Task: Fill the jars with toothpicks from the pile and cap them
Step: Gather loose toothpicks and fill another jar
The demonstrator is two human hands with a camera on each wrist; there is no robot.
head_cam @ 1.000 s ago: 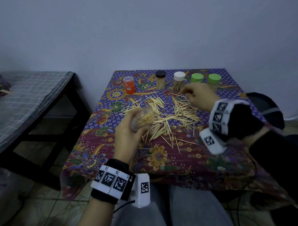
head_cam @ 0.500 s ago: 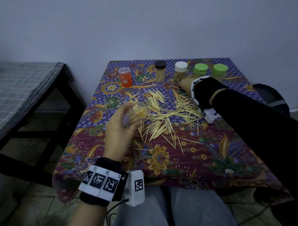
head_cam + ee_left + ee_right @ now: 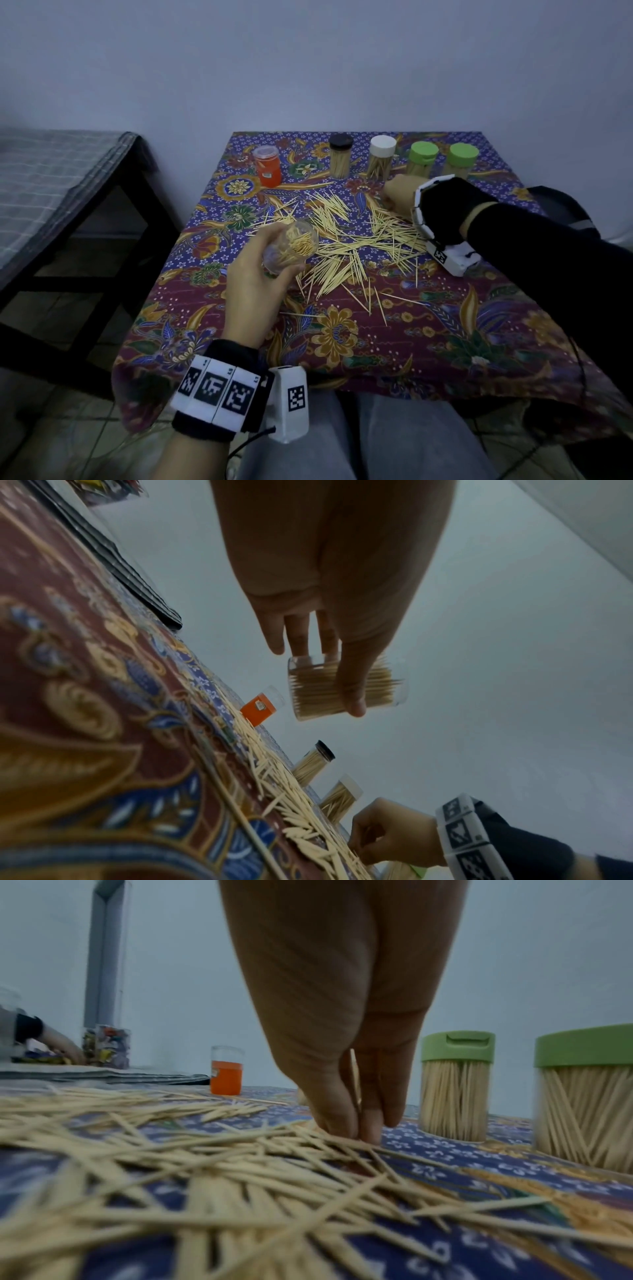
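Four capped jars — a black-lidded jar (image 3: 340, 156), a white-lidded jar (image 3: 382, 156) and two green-lidded jars (image 3: 423, 158) (image 3: 460, 160) — stood filled along the far edge of the table (image 3: 445, 342), with an orange jar (image 3: 268, 166) to their left. The left hand (image 3: 255, 277) gripped an open clear jar (image 3: 291, 247) above the near-left side of the pile (image 3: 349, 240), fingers and thumb curled round it, mouth tilted toward the loose toothpicks; it looked close to full. The right hand (image 3: 399, 195) had reached to the far side of the pile, just in front of the white-lidded jar, and in the right wrist view its fingertips (image 3: 342, 1123) were pressed together on the cloth, pinching a toothpick (image 3: 355, 1074) that stood up between them. A second earlier this hand was raised above the heap nearer the middle; half a second earlier it was already stretching outward, and by now it had come down onto the sticks. The held jar had barely shifted over that time. My reading — another small pickup was under way, so the clear jar would still need topping up and a cap, and much of the pile remained on the table.
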